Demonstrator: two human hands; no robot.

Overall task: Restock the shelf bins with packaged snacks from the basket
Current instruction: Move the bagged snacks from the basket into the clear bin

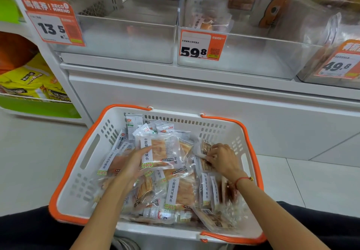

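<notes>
A white basket (81, 152) with orange rim and handles sits on the floor below the shelf, filled with several clear snack packets bearing white labels. My left hand (134, 167) grips a large packet (161, 150) near the basket's middle, thumb on its label. My right hand (222, 158) pinches a small packet (204, 148) at the right side of the pile. Above, the clear shelf bin (124, 35) on the left looks empty. The middle bin (243, 54) with the 59.8 tag holds a few packets at its back.
A third clear bin (319, 68) with a 49.8 tag stands at the right. Orange price tags hang on the bin fronts. Yellow bags (27, 80) fill a green shelf at the left. White cabinet panels lie behind the basket. My dark-clothed knees flank it on pale floor tiles.
</notes>
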